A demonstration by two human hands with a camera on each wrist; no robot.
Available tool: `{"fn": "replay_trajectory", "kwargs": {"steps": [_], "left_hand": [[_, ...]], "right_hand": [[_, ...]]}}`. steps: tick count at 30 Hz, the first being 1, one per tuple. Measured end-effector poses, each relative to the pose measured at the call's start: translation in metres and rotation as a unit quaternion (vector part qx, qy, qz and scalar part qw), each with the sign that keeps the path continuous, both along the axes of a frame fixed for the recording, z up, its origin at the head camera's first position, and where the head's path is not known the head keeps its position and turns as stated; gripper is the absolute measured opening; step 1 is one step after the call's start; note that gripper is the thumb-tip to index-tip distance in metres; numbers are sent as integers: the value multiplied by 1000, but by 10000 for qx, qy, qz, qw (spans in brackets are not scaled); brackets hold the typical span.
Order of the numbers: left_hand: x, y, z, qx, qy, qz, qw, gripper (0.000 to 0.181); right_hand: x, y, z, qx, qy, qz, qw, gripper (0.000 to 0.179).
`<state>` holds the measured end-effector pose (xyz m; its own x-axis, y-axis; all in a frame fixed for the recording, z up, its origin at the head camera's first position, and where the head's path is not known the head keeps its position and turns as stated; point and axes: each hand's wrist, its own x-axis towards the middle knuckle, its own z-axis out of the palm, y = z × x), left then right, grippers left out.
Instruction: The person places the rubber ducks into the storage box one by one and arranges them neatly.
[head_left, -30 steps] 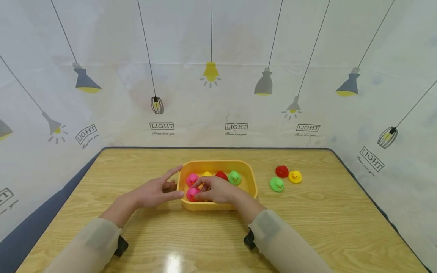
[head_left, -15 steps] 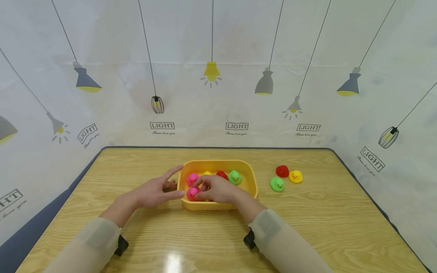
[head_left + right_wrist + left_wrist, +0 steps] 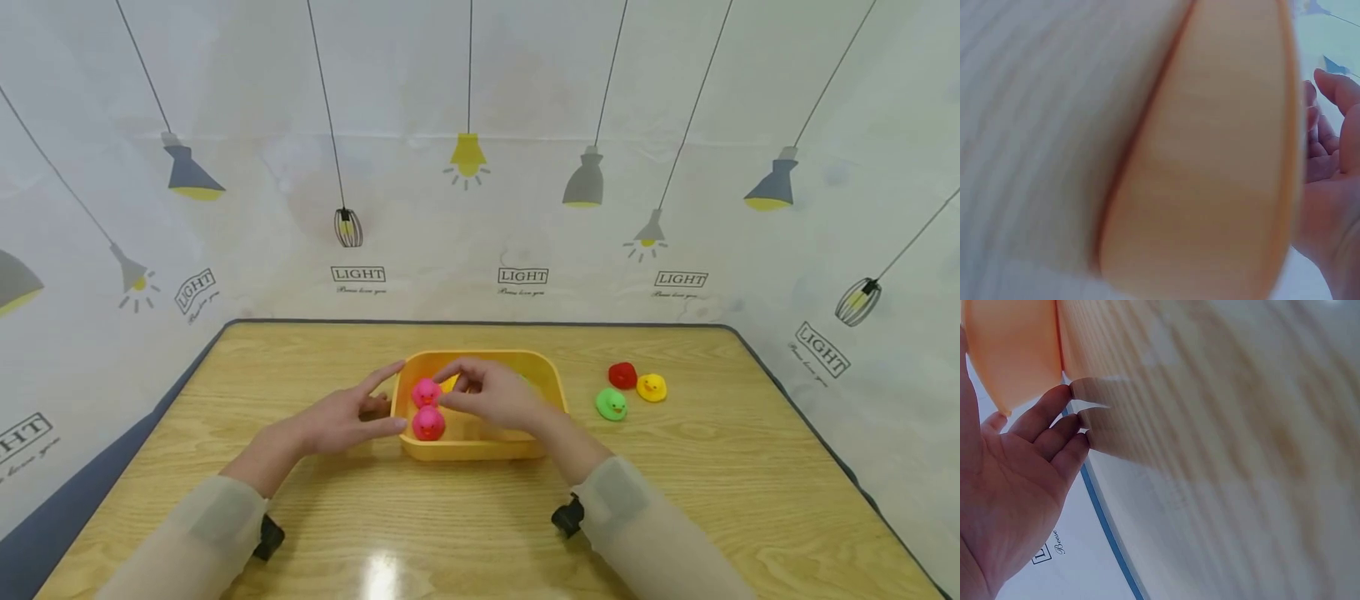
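Observation:
A yellow plastic box (image 3: 480, 451) stands on the wooden table. At its left end my left hand (image 3: 341, 421) touches the rim with spread index finger and thumb; in the left wrist view the other fingers of that hand (image 3: 1029, 462) are extended by the wall. Above the box's middle is my right hand (image 3: 495, 396), fingers bent, nothing held. Two pink rubber ducks, one at the back (image 3: 426, 392) and one at the front (image 3: 428, 423), sit inside at the left. Part of a yellow duck (image 3: 448, 384) shows behind my right fingers, which hide most of the other ducks.
On the table (image 3: 712, 467) right of the box sit three more rubber ducks: a red one (image 3: 622, 375), a yellow one (image 3: 652, 387) and a green one (image 3: 612, 404). A wall sheet printed with lamps (image 3: 487, 217) rises beyond the table's dark edging.
My right hand has let go of the front pink duck and moved up and right, away from it. My left hand stays at the box's left end.

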<state>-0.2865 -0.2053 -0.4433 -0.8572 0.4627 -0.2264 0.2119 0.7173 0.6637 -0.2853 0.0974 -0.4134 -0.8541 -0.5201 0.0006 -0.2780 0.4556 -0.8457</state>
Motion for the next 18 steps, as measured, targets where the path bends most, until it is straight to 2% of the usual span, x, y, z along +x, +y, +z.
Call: {"fn": "replay_trajectory", "kwargs": {"steps": [5, 9, 18], "left_hand": [[-1, 1, 0, -27, -13, 14, 10000, 96], [-1, 1, 0, -60, -2, 24, 10000, 97], [0, 1, 1, -83, -33, 54, 9999, 97]], "right_hand": [[4, 33, 13, -202, 37, -82, 9998, 28], [9, 69, 19, -148, 71, -274, 9995, 28], [19, 150, 16, 169, 227, -929, 9953, 31]]}}
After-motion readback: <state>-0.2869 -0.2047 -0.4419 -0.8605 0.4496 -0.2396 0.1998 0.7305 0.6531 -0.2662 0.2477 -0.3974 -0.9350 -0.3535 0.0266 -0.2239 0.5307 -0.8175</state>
